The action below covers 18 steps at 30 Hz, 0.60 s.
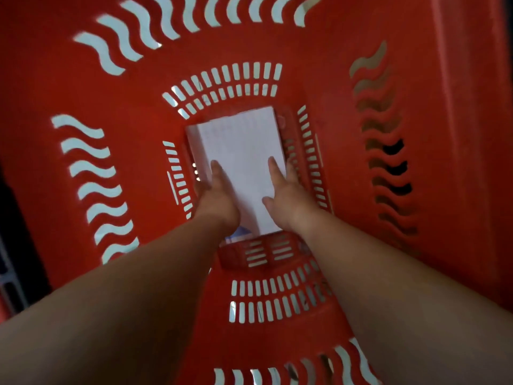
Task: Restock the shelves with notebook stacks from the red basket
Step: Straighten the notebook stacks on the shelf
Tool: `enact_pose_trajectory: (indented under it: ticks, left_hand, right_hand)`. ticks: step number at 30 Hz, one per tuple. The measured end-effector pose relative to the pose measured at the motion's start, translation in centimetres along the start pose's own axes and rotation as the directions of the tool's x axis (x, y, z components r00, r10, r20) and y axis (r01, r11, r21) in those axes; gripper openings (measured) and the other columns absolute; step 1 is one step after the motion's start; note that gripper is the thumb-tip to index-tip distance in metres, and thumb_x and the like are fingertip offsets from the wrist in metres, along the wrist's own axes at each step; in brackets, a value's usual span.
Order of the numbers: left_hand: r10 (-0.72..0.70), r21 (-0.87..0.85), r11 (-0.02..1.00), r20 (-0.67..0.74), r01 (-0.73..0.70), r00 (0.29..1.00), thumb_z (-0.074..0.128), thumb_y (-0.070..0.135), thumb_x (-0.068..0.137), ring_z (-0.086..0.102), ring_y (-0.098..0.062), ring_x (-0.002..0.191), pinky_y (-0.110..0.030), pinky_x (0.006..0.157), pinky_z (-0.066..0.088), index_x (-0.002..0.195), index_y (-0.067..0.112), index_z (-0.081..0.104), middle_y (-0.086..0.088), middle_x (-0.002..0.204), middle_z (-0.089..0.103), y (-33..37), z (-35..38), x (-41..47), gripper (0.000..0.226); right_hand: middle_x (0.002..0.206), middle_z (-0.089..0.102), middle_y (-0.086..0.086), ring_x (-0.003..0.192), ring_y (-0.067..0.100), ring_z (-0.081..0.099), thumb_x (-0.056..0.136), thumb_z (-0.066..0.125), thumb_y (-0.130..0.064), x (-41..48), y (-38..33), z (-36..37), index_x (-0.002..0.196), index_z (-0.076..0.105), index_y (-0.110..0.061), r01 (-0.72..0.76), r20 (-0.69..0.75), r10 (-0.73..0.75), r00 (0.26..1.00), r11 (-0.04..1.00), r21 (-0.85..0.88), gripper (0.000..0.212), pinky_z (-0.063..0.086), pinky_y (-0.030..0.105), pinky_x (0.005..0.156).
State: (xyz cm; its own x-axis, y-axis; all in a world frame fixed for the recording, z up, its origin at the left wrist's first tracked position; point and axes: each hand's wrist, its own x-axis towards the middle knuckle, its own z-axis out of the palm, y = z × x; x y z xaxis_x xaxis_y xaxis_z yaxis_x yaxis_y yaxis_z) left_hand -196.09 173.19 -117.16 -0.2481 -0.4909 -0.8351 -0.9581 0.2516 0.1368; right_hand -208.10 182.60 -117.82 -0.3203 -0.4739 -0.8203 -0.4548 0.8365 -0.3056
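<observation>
One stack (241,165) remains on the floor of the basket (133,87), near its middle, and my left hand (218,195) and right hand (283,195) clasp its near sides, so shelving it is yet to come.

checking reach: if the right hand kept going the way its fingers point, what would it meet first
The right hand already lies on the notebook stack; past the stack's far edge, probably the basket floor.
</observation>
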Motion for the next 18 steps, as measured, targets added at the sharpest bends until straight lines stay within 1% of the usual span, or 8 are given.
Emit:
enact_pose_trajectory:
  ticks: [2,4,5,7,9,12,16,18]
  left_hand:
    - [-0.073,-0.037,0.997,-0.047,0.072,0.996,0.032,0.068,0.097,0.033,-0.033,0.147,-0.050,0.117,0.034,0.160,0.029,-0.001,-0.009,0.166,0.019,0.2,0.4,0.4,0.081]
    - [-0.170,-0.174,0.971,-0.034,0.162,0.985,0.020,0.083,0.088,0.032,-0.025,0.148,-0.042,0.120,0.028,0.159,0.027,0.014,0.001,0.164,0.027,0.5,0.6,0.4,0.091]
    - [-0.173,-0.172,0.972,-0.073,0.158,0.982,0.025,0.077,0.093,0.033,-0.025,0.148,-0.041,0.119,0.027,0.159,0.027,0.014,-0.001,0.164,0.028,0.9,0.6,0.5,0.083]
    - [-0.180,-0.320,0.937,-0.108,0.138,0.978,0.040,0.040,0.104,0.028,-0.034,0.148,-0.045,0.118,0.025,0.160,0.032,0.001,-0.013,0.165,0.021,1.6,0.7,0.2,0.068]
    - [-0.197,-0.458,0.880,-0.115,0.124,0.974,0.041,0.014,0.100,0.023,-0.040,0.149,-0.049,0.118,0.024,0.159,0.034,-0.007,-0.017,0.165,0.014,1.4,0.7,0.3,0.078]
    - [-0.177,-0.529,0.845,-0.145,0.075,0.973,0.040,0.014,0.099,0.031,-0.040,0.146,-0.051,0.117,0.030,0.160,0.033,-0.002,-0.018,0.163,0.024,1.2,0.7,0.6,0.076]
    - [-0.268,-0.579,0.798,-0.091,0.167,0.959,0.029,0.043,0.104,0.052,-0.034,0.131,-0.047,0.108,0.045,0.159,0.033,0.011,-0.010,0.153,0.043,1.7,0.1,0.3,0.058]
    - [-0.243,-0.554,0.814,-0.054,0.174,0.968,0.041,0.036,0.105,0.058,-0.026,0.119,-0.036,0.092,0.053,0.157,0.042,-0.005,-0.001,0.148,0.044,1.9,-0.6,-0.4,0.069]
  right_hand:
    - [0.167,-0.024,0.004,0.157,0.029,0.004,0.102,0.053,-0.031,0.1,0.1,0.7,0.159,-0.014,-0.041,-0.009,-0.020,0.010,1.000,0.996,0.083,0.089,0.016,0.038,0.124]
    - [0.167,-0.024,0.005,0.157,0.028,0.000,0.101,0.055,-0.029,0.1,0.0,1.2,0.158,-0.014,-0.044,-0.020,-0.039,0.026,0.999,0.989,0.145,0.090,0.014,0.036,0.123]
    - [0.167,-0.023,0.005,0.157,0.028,0.000,0.101,0.056,-0.028,0.1,-0.1,1.3,0.158,-0.013,-0.044,-0.023,-0.049,0.031,0.998,0.987,0.157,0.091,0.014,0.035,0.123]
    - [0.167,-0.022,0.004,0.157,0.028,-0.002,0.101,0.057,-0.026,0.2,-0.2,1.4,0.158,-0.011,-0.047,-0.025,-0.070,0.038,0.997,0.984,0.177,0.091,0.013,0.034,0.122]
    - [0.168,-0.019,0.001,0.157,0.027,-0.003,0.101,0.054,-0.023,0.4,-0.1,1.4,0.157,-0.009,-0.049,-0.030,-0.089,0.048,0.995,0.981,0.191,0.088,0.012,0.035,0.123]
    - [0.168,-0.010,0.001,0.156,0.028,0.000,0.103,0.047,-0.022,0.8,0.2,1.4,0.157,-0.004,-0.050,-0.022,-0.142,0.043,0.989,0.989,0.148,0.079,0.014,0.041,0.126]
    - [0.167,0.005,0.002,0.152,0.030,0.017,0.103,0.046,-0.023,0.6,0.4,1.0,0.155,0.006,-0.055,-0.049,-0.208,0.096,0.973,0.974,0.221,0.073,0.024,0.042,0.123]
    - [0.159,0.024,0.010,0.141,0.033,0.038,0.104,0.046,-0.026,0.5,0.2,0.1,0.154,0.006,-0.058,-0.076,-0.211,0.128,0.969,0.968,0.239,0.071,0.035,0.044,0.117]
